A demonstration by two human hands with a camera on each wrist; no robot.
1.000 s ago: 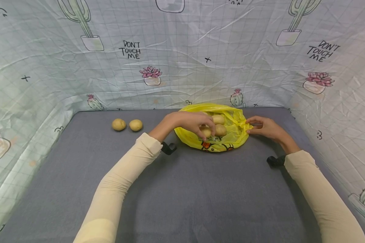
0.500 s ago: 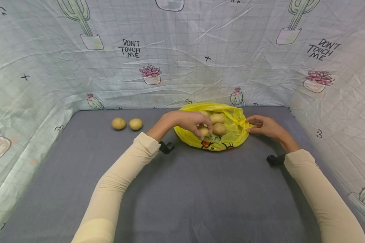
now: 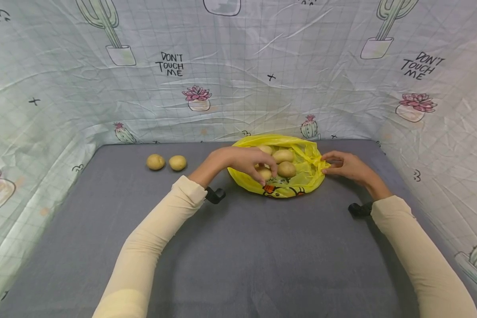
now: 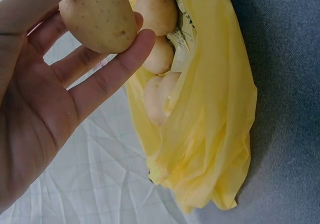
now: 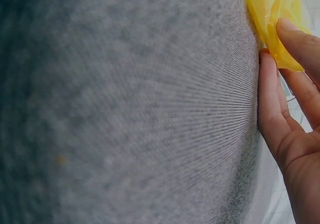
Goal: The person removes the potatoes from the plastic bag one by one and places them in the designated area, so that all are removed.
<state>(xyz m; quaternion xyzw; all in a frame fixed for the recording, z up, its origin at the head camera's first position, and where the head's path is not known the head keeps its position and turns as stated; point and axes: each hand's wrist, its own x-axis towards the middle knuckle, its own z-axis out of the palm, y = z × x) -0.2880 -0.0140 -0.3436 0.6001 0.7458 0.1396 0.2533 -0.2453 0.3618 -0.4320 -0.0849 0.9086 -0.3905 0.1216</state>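
Note:
A yellow plastic bag [image 3: 244,182] lies on its side near the table's back, its mouth spread around several potatoes [image 3: 287,169]. Over the bag's left part, my left hand [image 3: 244,160] grips one potato [image 4: 100,21] between thumb and fingers. The left wrist view has this potato close up, with other potatoes [image 4: 156,11] beyond it inside the bag. At the bag's right end, my right hand [image 3: 349,168] pinches the gathered yellow plastic [image 5: 280,13] between thumb and fingertips. Two more potatoes, one on the left [image 3: 155,162] and one beside it [image 3: 178,163], rest on the table.
The grey cloth-covered table [image 3: 262,256] stretches toward me from the bag. A pale printed curtain [image 3: 238,84] encloses it at the back and both sides. A black strap mount [image 3: 214,195] juts from my left wrist, another [image 3: 359,210] from my right.
My left hand has shifted slightly left with its potato, so more of the potatoes behind it show in the bag. My right hand keeps its place at the bag's right end.

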